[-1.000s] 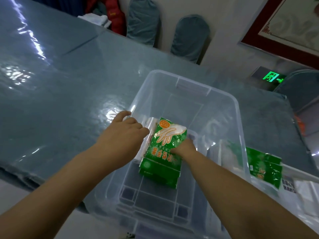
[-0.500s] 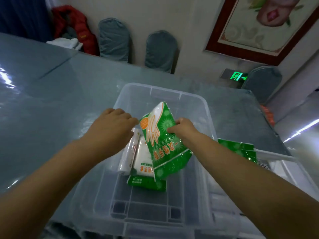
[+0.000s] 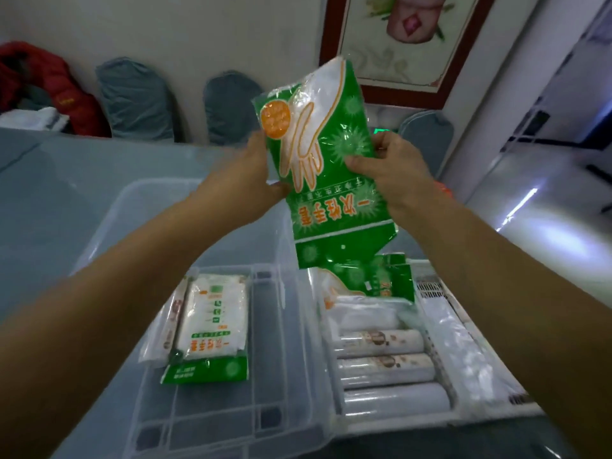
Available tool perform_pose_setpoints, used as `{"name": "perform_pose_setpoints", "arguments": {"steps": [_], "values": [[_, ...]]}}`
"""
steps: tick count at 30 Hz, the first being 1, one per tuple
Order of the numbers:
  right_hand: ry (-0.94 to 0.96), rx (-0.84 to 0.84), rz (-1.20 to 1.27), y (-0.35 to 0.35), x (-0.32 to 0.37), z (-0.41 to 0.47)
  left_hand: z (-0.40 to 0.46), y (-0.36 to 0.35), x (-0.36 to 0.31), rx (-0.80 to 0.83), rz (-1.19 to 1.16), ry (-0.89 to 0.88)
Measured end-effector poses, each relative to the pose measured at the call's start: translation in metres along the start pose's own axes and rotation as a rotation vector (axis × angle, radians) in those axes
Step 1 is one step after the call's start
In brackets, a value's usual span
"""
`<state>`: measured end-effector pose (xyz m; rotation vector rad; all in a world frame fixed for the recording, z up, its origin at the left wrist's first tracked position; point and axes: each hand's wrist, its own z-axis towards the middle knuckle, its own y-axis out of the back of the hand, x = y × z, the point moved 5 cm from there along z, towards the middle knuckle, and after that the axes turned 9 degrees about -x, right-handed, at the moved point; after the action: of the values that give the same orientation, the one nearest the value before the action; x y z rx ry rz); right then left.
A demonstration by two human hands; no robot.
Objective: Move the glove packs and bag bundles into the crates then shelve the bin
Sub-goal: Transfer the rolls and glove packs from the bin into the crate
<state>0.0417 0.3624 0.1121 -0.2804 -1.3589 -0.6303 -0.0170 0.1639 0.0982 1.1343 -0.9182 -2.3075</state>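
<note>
- A red jacket [image 3: 49,91] lies far left by the wall, with a white folded cloth [image 3: 36,117] in front of it.
- Three chair backs in blue-grey covers show past the table [image 3: 66,200]: the first chair [image 3: 132,97] on the left, a second chair [image 3: 228,104] next to it, and a third chair [image 3: 427,134] to the right of the hands.
- The clear bin [image 3: 139,207] sits on the table below the arms.
- Inside the bin lie two items side by side: a slim bag bundle [image 3: 167,326] in a clear wrapper, and just right of it a flat glove pack [image 3: 212,329], white with a green end.
- The left hand [image 3: 245,180] grips the left edge of one raised pack [image 3: 328,167], thumb on its front.
- That raised pack is green with a white glove print and an orange circle; it is held in the air, tilted, above the gap between bin and crate.
- The right hand [image 3: 387,170] pinches the pack's right edge, thumb in front and fingers behind.
- A framed picture [image 3: 407,38] hangs on the wall behind the pack.
- The crate [image 3: 430,289], white with slotted walls, stands just right of the bin.
- In the crate, at least one green pack [image 3: 374,279] lies at the far end; there may be more stacked, the blur hides it.
- Nearer in the crate, three rolls [image 3: 381,369] lie in a row, touching.
- Clear plastic wrap [image 3: 463,346] lies at the crate's right side.
</note>
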Motion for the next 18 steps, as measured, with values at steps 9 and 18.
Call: {"name": "perform_pose_setpoints", "arguments": {"steps": [9,18], "values": [[-0.062,-0.033,0.101,0.119,-0.071,0.038,0.022,-0.128,-0.085,0.178,-0.034,0.113],[-0.108,0.104,-0.113,0.170,-0.173,0.075,-0.025,-0.270,-0.094,0.763,0.580,0.049]]}}
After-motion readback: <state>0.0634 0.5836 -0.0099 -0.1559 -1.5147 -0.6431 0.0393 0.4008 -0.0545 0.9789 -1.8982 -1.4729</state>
